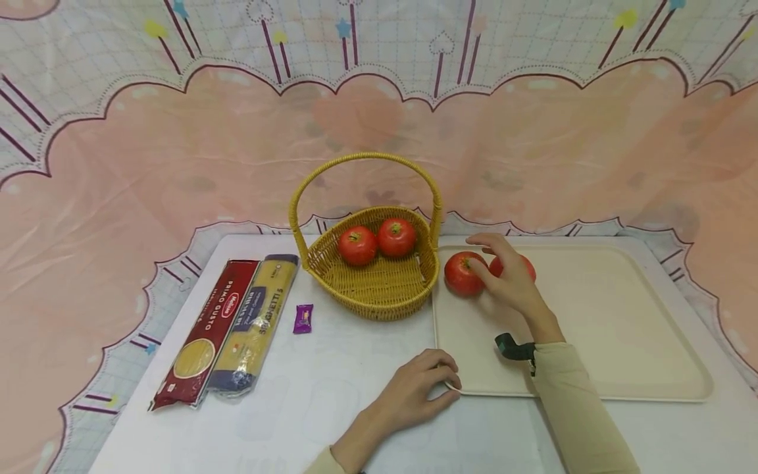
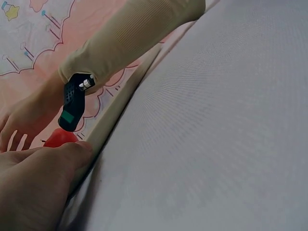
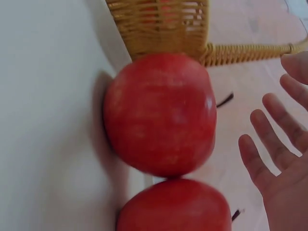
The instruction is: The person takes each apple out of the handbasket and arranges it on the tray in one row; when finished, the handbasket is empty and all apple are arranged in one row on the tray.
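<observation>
My right hand hovers over two red apples on the beige tray, fingers spread. One is the left apple; the other apple is partly hidden behind the hand. In the right wrist view, the near-basket apple touches the lower apple, and the fingers stand apart from both. My left hand rests at the tray's front-left corner with loosely bent fingers; its thumb lies at the rim in the left wrist view. A yellow wicker basket beside the tray holds two more apples.
A red pasta packet and a spaghetti packet lie side by side on the left of the white table. A small purple wrapped sweet lies between them and the basket. The basket's tall handle arches upward. Patterned cloth hangs behind.
</observation>
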`<state>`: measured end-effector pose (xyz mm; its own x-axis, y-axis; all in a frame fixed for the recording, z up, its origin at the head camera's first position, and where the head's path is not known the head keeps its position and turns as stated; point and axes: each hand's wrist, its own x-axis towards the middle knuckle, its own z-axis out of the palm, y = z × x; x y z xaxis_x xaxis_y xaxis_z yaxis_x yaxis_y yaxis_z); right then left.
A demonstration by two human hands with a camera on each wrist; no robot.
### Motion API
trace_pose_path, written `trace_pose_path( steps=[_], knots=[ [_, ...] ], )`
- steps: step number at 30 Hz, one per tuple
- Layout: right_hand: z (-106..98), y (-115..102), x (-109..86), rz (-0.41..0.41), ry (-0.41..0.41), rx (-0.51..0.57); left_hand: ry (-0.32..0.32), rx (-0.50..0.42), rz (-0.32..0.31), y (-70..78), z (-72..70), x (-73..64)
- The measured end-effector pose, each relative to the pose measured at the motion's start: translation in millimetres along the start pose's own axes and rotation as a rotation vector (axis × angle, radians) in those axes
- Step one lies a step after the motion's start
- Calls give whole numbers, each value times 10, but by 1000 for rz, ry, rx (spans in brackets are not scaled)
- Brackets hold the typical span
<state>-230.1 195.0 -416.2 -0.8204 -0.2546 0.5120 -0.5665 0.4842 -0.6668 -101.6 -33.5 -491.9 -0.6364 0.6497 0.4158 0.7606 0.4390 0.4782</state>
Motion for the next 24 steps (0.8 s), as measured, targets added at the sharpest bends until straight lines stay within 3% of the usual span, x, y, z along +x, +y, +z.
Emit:
trace_pose_path(
  steps=[10, 16, 24],
  knots=[
    [80, -122, 116, -33, -135, -37, -4, 30, 9, -15, -12, -7],
    [167, -127, 238, -118, -181, -62, 3, 31, 10, -3, -8, -6],
    [244, -176, 328, -146, -223, -76, -6, 38, 6, 4, 7, -5]
  ],
)
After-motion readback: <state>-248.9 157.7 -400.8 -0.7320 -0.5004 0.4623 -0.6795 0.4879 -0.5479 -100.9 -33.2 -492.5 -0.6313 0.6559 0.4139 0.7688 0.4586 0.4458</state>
